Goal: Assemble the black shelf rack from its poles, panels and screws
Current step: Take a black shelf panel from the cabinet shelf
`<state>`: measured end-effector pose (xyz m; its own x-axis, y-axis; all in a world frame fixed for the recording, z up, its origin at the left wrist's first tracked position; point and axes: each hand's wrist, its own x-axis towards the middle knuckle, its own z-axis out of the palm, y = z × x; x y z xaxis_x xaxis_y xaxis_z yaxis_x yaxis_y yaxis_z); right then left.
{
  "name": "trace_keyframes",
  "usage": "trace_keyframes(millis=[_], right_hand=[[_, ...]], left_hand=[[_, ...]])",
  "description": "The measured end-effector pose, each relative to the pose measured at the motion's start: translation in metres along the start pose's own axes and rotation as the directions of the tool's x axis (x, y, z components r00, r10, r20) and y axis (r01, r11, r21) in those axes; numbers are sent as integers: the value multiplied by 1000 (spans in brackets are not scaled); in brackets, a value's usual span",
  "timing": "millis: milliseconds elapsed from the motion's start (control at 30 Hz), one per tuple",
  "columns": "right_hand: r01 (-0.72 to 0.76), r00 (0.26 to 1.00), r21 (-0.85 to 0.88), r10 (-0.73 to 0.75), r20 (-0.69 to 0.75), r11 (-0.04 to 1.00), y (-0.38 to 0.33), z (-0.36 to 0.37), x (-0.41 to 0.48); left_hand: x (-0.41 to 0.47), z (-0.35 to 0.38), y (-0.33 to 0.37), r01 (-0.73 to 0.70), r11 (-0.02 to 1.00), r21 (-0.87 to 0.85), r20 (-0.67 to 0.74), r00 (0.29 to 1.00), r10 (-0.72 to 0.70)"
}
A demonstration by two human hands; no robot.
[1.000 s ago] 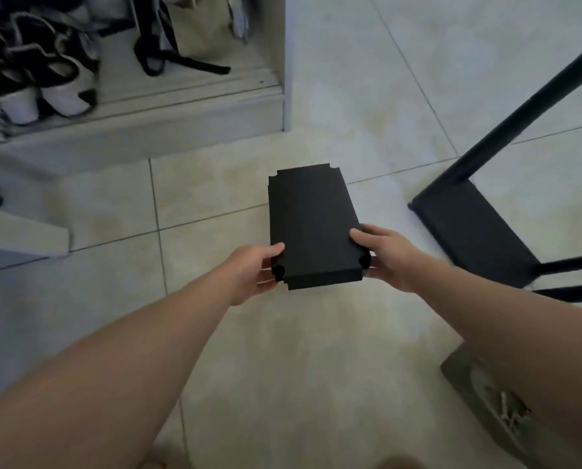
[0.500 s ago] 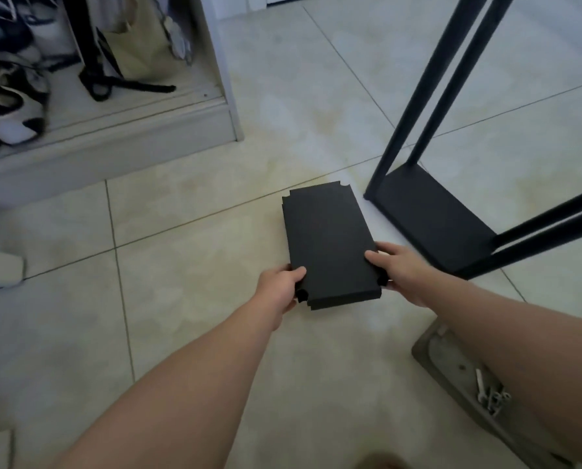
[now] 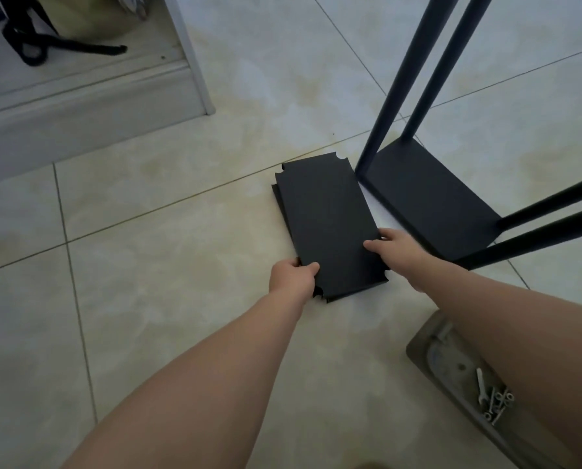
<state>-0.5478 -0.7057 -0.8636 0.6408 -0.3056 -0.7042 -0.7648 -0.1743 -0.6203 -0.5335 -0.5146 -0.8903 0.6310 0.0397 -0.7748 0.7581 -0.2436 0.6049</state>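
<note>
The left hand [image 3: 294,277] and right hand [image 3: 396,253] grip a black panel [image 3: 327,225] by its near end, thumbs on top, seemingly over a second one on the floor [image 3: 181,299]. Beyond the right fingers [image 3: 372,246], a base panel [image 3: 428,201] already bears four poles [image 3: 401,79]. The upper panels and screws [image 3: 496,402] remain unfitted.

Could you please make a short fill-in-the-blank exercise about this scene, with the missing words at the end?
1. The left hand and right hand grip the black panel, which is to the ___ of the standing rack.
2. The standing rack has ___ poles fitted.
3. The screws lie in a tray on the person's ___ side.
Missing words: left; four; right.
</note>
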Motion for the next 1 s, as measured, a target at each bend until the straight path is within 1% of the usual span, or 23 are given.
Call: trace_keyframes(millis=[100, 200, 300, 400, 467, 533, 667, 767, 900, 933, 1000], right_hand=[[-10, 1000, 10, 10, 0, 1000, -1, -4, -3], [19, 1000, -27, -19, -7, 999, -7, -7, -19], [73, 995, -146, -81, -49, 987, -20, -15, -46], [168, 977, -271, -197, -83, 948, -35, -31, -83], [230, 955, -366, -283, -95, 902, -44, -45, -115], [271, 927, -490, -361, -99, 829, -51, -61, -151], [289, 876, -601, -459, -148, 746, -56, -92, -225], [270, 837, -662, -511, -197, 699, -49, -117, -277], [219, 730, -729, -605, -319, 648, -36, -154, -324], [193, 710, -737, -611, -351, 648, -35, -163, -330], [156, 693, -728, -599, -402, 668, -38, -177, -336]], left_hand=[[0, 4, 2, 1, 1000, 18, 28, 1000, -2], [-14, 0, 6, -24, 997, 77, 86, 996, 18], [-37, -8, 19, -110, 975, 193, 155, 985, 81], [-69, -15, 49, -194, 944, 266, 176, 973, 150], [-96, -17, 76, -283, 914, 289, 198, 952, 232], [-126, -18, 105, -376, 870, 318, 209, 923, 323], [-188, -18, 156, -517, 792, 324, 222, 856, 467], [-227, -17, 181, -581, 738, 343, 257, 814, 522], [-263, -15, 218, -623, 708, 332, 274, 782, 559], [-270, -13, 228, -635, 699, 329, 268, 773, 576], [-280, -8, 249, -658, 678, 328, 250, 753, 609]])
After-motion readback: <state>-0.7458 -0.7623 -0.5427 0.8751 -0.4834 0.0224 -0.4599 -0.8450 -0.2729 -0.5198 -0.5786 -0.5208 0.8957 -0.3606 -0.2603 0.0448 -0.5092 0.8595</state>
